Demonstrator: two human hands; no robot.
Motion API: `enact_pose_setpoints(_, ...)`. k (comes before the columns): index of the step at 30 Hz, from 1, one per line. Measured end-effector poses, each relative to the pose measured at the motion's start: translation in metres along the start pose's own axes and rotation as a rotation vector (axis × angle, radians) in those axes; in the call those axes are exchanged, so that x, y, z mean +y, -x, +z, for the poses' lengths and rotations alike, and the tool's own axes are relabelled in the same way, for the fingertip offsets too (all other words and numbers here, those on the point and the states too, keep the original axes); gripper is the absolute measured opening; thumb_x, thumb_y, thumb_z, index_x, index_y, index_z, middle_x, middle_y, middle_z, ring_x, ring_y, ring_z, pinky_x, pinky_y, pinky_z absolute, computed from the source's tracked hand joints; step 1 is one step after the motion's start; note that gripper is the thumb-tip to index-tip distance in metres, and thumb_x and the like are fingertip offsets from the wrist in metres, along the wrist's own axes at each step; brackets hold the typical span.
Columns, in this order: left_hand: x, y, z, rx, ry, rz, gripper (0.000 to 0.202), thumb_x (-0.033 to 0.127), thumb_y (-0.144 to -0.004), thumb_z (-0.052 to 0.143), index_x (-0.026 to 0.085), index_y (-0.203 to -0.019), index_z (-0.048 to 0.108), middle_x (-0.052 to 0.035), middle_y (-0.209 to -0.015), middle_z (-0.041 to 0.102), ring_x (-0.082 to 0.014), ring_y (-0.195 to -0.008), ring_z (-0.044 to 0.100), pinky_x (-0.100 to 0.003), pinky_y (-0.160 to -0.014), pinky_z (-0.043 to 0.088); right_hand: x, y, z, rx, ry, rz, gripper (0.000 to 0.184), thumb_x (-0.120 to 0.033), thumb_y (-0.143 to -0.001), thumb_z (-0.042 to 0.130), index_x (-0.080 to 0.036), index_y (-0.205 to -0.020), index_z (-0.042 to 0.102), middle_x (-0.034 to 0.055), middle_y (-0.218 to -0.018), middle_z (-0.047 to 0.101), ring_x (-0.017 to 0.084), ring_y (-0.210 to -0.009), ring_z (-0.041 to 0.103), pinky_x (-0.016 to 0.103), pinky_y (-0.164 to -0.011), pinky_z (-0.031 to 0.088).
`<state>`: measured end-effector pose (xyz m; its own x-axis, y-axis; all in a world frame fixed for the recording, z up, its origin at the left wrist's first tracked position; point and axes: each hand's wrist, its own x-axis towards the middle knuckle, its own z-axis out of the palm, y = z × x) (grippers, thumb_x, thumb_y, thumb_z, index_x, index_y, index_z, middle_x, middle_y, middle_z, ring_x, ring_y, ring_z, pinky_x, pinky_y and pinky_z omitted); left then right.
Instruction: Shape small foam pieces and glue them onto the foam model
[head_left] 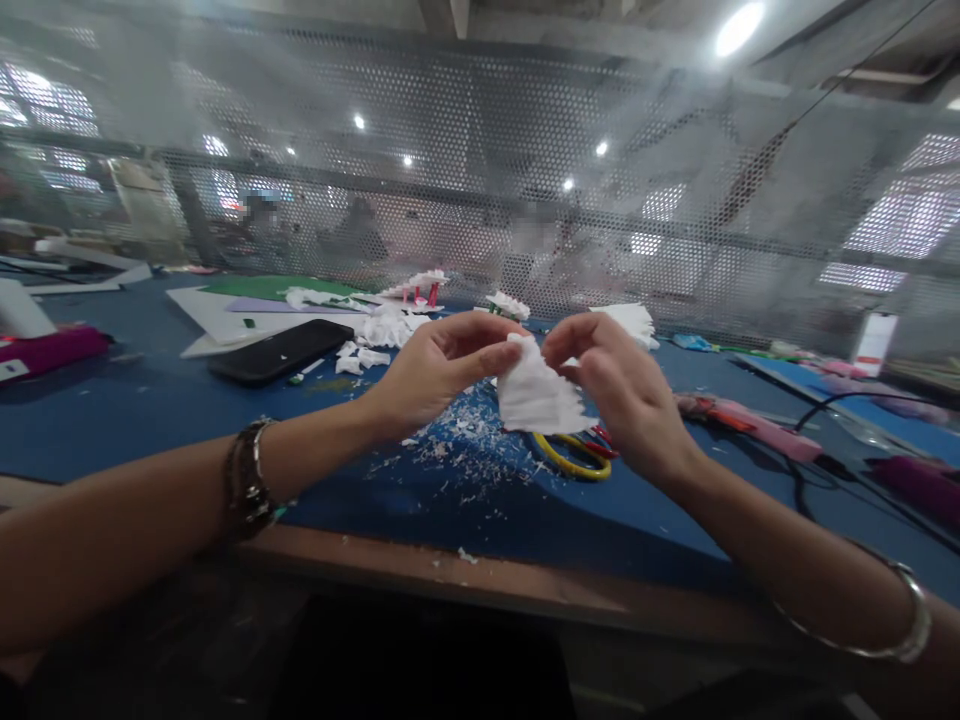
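Between my two hands is a thin white piece of paper (536,395), creased, with a jagged, fringed right edge. My left hand (442,365) pinches its top left corner between thumb and fingers. On its right side, my right hand (619,390) has its fingers curled in at the paper, with a bit of white showing between them; the exact grip is partly hidden. Below the paper, scissors with yellow and red handles (574,462) lie on the blue table (420,510), their blades hidden. Small white paper scraps (472,450) are scattered beside them.
A black phone (285,350) lies left, near crumpled white paper (390,328) and green and white sheets (277,288). Fringed white paper (630,322) sits behind my right hand. Right are a pink corded tool (757,420) and a blue board (825,385). Perforated metal mesh (465,150) stands behind.
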<state>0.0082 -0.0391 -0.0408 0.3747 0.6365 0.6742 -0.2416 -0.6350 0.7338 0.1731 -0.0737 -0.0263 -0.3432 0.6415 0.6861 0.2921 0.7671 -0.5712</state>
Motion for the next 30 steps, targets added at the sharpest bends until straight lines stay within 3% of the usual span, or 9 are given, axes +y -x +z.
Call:
enact_pose_setpoints(2, 0.001, -0.001, -0.001, -0.022, 0.022, -0.013, 0.014, 0.028, -0.067, 0.062, 0.017, -0.076, 0.060, 0.0001, -0.075, 0.062, -0.0083, -0.067, 0.055, -0.019, -0.061, 0.045, 0.000, -0.002, -0.004, -0.017, -0.035, 0.040, 0.026, -0.040, -0.078, 0.039, -0.017, -0.088, 0.046, 0.0033, -0.086, 0.050, 0.012, -0.080, 0.049, 0.027, -0.068, 0.042)
enact_pose_setpoints(4, 0.002, -0.001, -0.002, -0.047, 0.000, -0.029, 0.015, 0.030, -0.065, 0.063, 0.017, -0.072, 0.061, -0.0007, -0.074, 0.061, -0.0091, -0.066, 0.055, -0.020, -0.060, 0.045, 0.000, -0.004, -0.005, -0.141, -0.085, 0.121, 0.025, -0.036, -0.075, 0.047, -0.018, -0.091, 0.046, 0.0041, -0.092, 0.051, 0.012, -0.081, 0.049, 0.026, -0.067, 0.042)
enact_pose_setpoints(7, 0.004, -0.001, -0.002, -0.070, -0.050, -0.010, 0.017, 0.032, -0.064, 0.064, 0.017, -0.070, 0.061, -0.0015, -0.075, 0.059, -0.0102, -0.069, 0.054, -0.020, -0.061, 0.045, 0.001, -0.003, 0.000, -0.282, -0.286, 0.269, 0.025, -0.034, -0.069, 0.055, -0.017, -0.085, 0.046, 0.0001, -0.075, 0.052, 0.008, -0.062, 0.048, 0.020, -0.053, 0.039)
enact_pose_setpoints(10, 0.004, 0.000, -0.002, -0.088, -0.066, 0.012, 0.014, 0.031, -0.064, 0.064, 0.018, -0.069, 0.062, -0.0016, -0.078, 0.058, -0.0105, -0.073, 0.053, -0.020, -0.065, 0.044, 0.003, 0.001, 0.008, -0.284, -0.452, 0.386, 0.022, -0.037, -0.070, 0.055, -0.016, -0.076, 0.048, -0.0048, -0.058, 0.046, 0.004, -0.046, 0.040, 0.017, -0.042, 0.032)
enact_pose_setpoints(14, 0.002, 0.001, -0.003, -0.111, -0.007, -0.005, 0.008, 0.027, -0.066, 0.062, 0.019, -0.068, 0.062, 0.0004, -0.075, 0.057, -0.0079, -0.069, 0.052, -0.019, -0.065, 0.044, 0.006, 0.004, 0.012, -0.261, -0.578, 0.455, 0.022, -0.038, -0.072, 0.053, -0.016, -0.072, 0.051, -0.0055, -0.054, 0.045, 0.003, -0.042, 0.038, 0.016, -0.039, 0.029)
enact_pose_setpoints(21, -0.001, -0.003, -0.005, -0.057, -0.114, -0.035, 0.011, 0.026, -0.066, 0.062, 0.016, -0.069, 0.061, -0.0002, -0.071, 0.061, -0.0087, -0.063, 0.055, -0.019, -0.059, 0.045, 0.016, -0.002, 0.004, -0.309, -0.466, 0.424, 0.023, -0.035, -0.067, 0.058, -0.014, -0.069, 0.049, -0.0053, -0.057, 0.044, 0.003, -0.047, 0.040, 0.017, -0.044, 0.031)
enact_pose_setpoints(26, -0.006, -0.004, -0.010, 0.022, -0.501, 0.086, 0.016, 0.028, -0.068, 0.060, 0.014, -0.075, 0.062, -0.0045, -0.076, 0.063, -0.0118, -0.068, 0.056, -0.021, -0.061, 0.045, 0.018, -0.004, 0.001, 0.135, -0.107, 0.180, 0.019, -0.030, -0.073, 0.048, -0.017, -0.086, 0.044, -0.0006, -0.077, 0.046, 0.009, -0.071, 0.047, 0.024, -0.062, 0.040)
enact_pose_setpoints(28, -0.006, -0.003, -0.009, -0.012, -0.590, 0.131, 0.015, 0.028, -0.069, 0.059, 0.014, -0.074, 0.061, -0.0044, -0.075, 0.063, -0.0116, -0.068, 0.056, -0.021, -0.062, 0.044, 0.015, -0.002, 0.004, 0.148, 0.058, 0.077, 0.024, -0.031, -0.072, 0.051, -0.017, -0.089, 0.042, 0.0004, -0.080, 0.046, 0.010, -0.076, 0.047, 0.025, -0.065, 0.040)
enact_pose_setpoints(30, -0.006, -0.001, -0.007, -0.048, -0.563, 0.116, 0.015, 0.028, -0.069, 0.058, 0.013, -0.074, 0.060, -0.0040, -0.073, 0.062, -0.0110, -0.067, 0.056, -0.021, -0.062, 0.045, 0.012, 0.001, 0.008, 0.070, 0.153, 0.052, 0.030, -0.032, -0.070, 0.055, -0.018, -0.092, 0.040, -0.0005, -0.077, 0.047, 0.010, -0.071, 0.048, 0.025, -0.063, 0.041)
